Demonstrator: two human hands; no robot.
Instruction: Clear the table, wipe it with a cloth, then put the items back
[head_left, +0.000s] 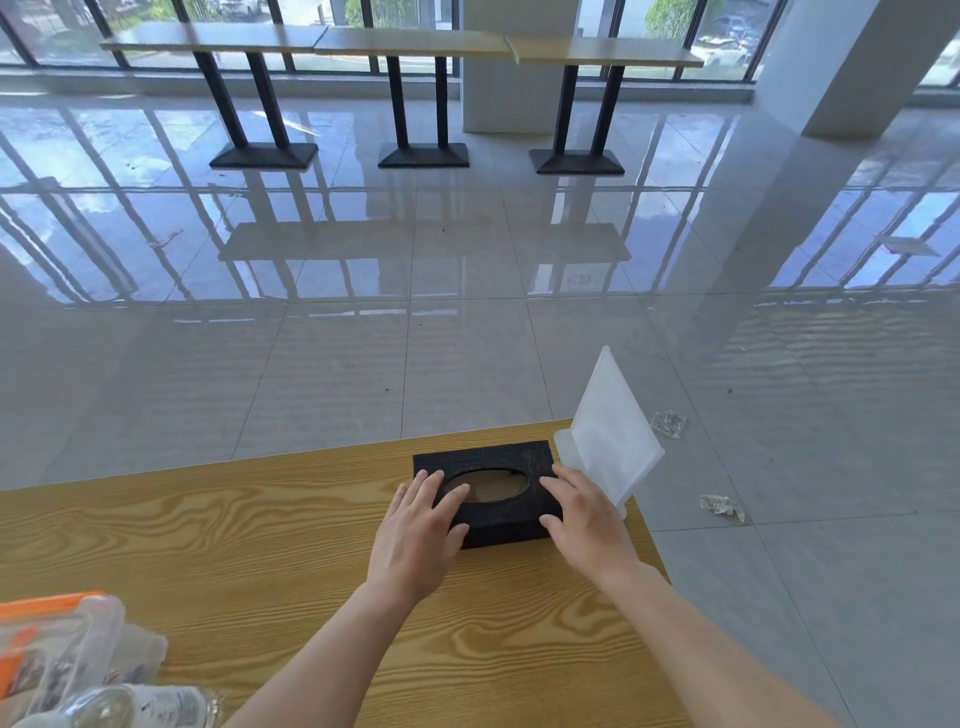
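Wooden surface (260, 519), far right corner: left hand (415, 525) and right hand (587, 519) lie flat-fingered on the tissue box (488, 454). Probably clearing; lifting next needs a two-sided grip.

Clear plastic packets (62, 665), cut off at the lower-left edge, have unreadable contents.

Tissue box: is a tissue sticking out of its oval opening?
No, the oval opening of the black tissue box, between the left hand and the right hand resting on it, shows only a brownish inside.
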